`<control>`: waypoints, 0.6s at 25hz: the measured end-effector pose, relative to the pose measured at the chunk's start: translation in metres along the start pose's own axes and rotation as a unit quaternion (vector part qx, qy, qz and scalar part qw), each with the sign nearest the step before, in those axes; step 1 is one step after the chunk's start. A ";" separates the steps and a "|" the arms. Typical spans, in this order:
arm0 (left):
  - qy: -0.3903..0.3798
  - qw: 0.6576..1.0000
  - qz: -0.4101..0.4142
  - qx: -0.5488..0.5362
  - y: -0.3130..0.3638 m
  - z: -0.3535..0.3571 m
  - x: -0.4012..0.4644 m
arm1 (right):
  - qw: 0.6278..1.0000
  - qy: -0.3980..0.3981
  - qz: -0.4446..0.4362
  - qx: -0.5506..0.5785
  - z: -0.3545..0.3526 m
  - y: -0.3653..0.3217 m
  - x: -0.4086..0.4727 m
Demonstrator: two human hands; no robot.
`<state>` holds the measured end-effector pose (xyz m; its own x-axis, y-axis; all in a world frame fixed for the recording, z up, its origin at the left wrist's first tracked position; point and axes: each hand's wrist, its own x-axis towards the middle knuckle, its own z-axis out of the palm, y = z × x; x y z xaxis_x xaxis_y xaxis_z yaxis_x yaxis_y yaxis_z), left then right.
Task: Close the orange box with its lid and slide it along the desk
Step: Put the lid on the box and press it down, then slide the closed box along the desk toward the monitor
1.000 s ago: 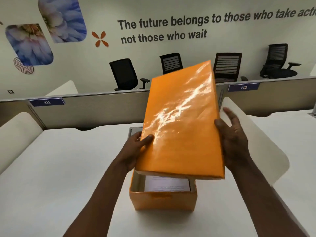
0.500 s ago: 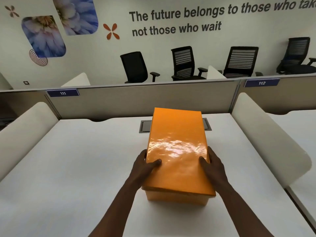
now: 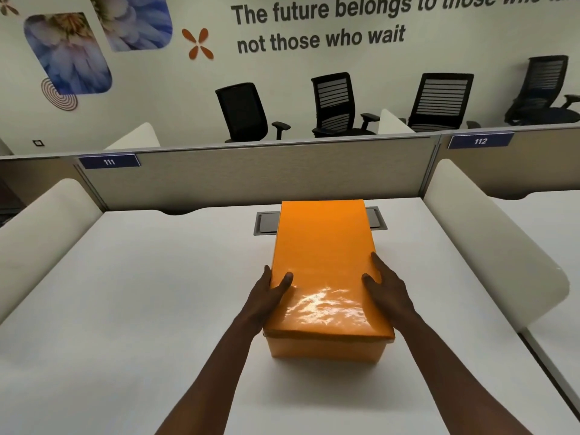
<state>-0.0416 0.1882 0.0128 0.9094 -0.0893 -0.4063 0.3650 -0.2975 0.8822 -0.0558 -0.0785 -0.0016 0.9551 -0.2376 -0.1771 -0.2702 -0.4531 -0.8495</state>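
White desk fills the near field, with padded dividers on both sides. My two forearms reach forward from the bottom edge. Nearest me is the front wall of the orange box, which stands on the desk at centre. Its lid lies on top, glossy, overhanging the front wall slightly. I judge it seated or nearly so, though a thin dark seam shows under the front lip. My left hand grips the lid's left edge, thumb on top and fingers down the side. My right hand does the same on the right edge. Beyond the box, its far end covers part of a grey cable hatch set in the desk. Farther off stand a low partition labelled 111, then office chairs against a lettered wall.

Risk, as I judge it: if the lid is not pressed fully home, a push applied at the lid alone may shift it off the box. Sliding forward may also catch the base on the hatch frame.
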 end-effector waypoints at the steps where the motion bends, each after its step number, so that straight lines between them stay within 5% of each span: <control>1: -0.002 1.000 0.004 0.008 0.003 0.002 -0.001 | 1.000 0.000 -0.002 -0.011 0.000 -0.001 0.001; 15: 0.025 0.989 0.072 0.129 -0.003 0.004 0.023 | 0.970 0.027 -0.043 -0.239 0.015 -0.008 0.023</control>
<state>-0.0226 0.1834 0.0002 0.9592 -0.1031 -0.2632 0.1742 -0.5178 0.8376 -0.0297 -0.0673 -0.0063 0.9724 -0.2197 -0.0790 -0.2276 -0.8170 -0.5299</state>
